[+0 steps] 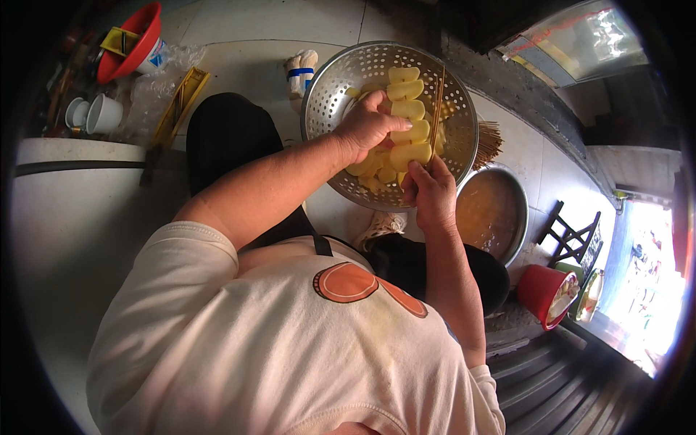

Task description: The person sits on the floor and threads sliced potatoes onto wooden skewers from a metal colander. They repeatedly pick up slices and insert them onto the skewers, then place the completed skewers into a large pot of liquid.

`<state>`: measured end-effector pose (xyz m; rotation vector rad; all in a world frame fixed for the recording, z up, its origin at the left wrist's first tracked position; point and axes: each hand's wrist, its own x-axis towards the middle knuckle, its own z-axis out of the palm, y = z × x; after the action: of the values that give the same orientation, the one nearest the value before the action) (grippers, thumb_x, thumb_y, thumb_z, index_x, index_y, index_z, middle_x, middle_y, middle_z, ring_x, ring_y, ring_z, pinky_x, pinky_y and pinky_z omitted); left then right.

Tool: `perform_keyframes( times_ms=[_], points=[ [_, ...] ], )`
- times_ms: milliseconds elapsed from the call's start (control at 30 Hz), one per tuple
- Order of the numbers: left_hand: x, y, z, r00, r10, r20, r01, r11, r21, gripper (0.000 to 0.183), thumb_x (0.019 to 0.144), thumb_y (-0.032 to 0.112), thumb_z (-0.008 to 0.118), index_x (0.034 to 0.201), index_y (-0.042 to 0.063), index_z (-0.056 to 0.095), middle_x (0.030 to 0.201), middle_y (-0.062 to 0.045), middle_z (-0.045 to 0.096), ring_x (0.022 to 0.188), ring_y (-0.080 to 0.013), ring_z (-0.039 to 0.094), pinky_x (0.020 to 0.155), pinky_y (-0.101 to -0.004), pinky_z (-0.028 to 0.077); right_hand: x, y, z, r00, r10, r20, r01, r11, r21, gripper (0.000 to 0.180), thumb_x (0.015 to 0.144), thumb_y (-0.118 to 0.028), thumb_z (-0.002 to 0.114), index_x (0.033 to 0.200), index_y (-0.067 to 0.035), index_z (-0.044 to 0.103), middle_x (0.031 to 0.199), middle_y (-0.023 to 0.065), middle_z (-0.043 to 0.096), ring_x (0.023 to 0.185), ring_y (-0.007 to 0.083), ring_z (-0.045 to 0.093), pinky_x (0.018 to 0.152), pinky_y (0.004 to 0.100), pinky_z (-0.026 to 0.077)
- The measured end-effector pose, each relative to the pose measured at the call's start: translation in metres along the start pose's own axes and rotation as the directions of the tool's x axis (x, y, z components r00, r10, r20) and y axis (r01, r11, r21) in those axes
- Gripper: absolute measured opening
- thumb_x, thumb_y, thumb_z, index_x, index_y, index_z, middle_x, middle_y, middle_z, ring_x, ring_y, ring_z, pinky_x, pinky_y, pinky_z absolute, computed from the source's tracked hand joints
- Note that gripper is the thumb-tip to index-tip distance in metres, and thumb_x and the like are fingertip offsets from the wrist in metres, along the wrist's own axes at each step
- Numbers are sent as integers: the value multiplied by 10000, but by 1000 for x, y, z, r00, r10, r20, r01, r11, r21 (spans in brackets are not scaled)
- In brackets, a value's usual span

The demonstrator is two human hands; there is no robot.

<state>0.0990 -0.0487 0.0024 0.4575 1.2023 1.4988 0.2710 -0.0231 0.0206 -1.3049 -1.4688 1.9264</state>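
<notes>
Over a perforated metal colander [334,70] my two hands hold thin skewers and pale yellow slices, which look like potato. My left hand [372,125] has its thumb and fingers around a column of several skewered slices [408,110]. At the lower end of that column, my right hand [432,187] pinches thin wooden skewers [437,109], which stand up beside the slices. More loose slices [375,168] lie in the colander below. How the skewers run inside my right fist is hidden.
Right of the colander are a bundle of skewers [489,142] and a metal basin of cloudy liquid [489,209]. A banded bundle [300,70] stands behind left. Farther out are a yellow-framed slicer [182,103], white cups [104,113], a red basin [147,38] and a red bucket [544,293].
</notes>
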Motion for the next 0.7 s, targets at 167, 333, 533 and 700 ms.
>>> perform_keyframes(
  times_ms=[167, 333, 533, 700],
  points=[
    [18, 3, -5, 987, -128, -95, 109, 976, -188, 456, 837, 259, 666, 1221, 72, 508, 1071, -93, 644, 941, -231, 655, 738, -359, 546, 3, 1, -1, 999, -47, 11, 46, 998, 30, 87, 916, -133, 561, 886, -51, 553, 646, 30, 563, 458, 91, 455, 415, 226, 341],
    [28, 5, -12, 957, -250, -146, 198, 933, -301, 386, 879, 336, 624, 1163, 78, 586, 1022, -77, 671, 912, -201, 670, 812, -367, 549, 3, 1, 3, 999, -12, 49, 11, 1000, 20, 90, 915, -128, 564, 874, -51, 544, 646, 28, 557, 466, 93, 452, 419, 226, 336],
    [29, 6, -12, 940, -290, -182, 240, 937, -253, 352, 879, 298, 612, 1154, 79, 594, 1030, -80, 669, 934, -204, 669, 800, -377, 558, 2, 0, 2, 998, 4, 67, 0, 998, -59, 106, 917, -125, 553, 884, -24, 556, 652, 45, 570, 474, 98, 481, 433, 240, 380],
    [33, 0, -17, 950, -260, -173, 236, 961, -148, 353, 872, 298, 624, 1146, 76, 603, 1035, -76, 671, 928, -207, 673, 801, -397, 556, 1, -2, 4, 999, 4, 54, 1, 996, -95, 103, 910, -125, 560, 872, -31, 538, 638, 39, 560, 467, 97, 464, 423, 237, 357]
  ],
)
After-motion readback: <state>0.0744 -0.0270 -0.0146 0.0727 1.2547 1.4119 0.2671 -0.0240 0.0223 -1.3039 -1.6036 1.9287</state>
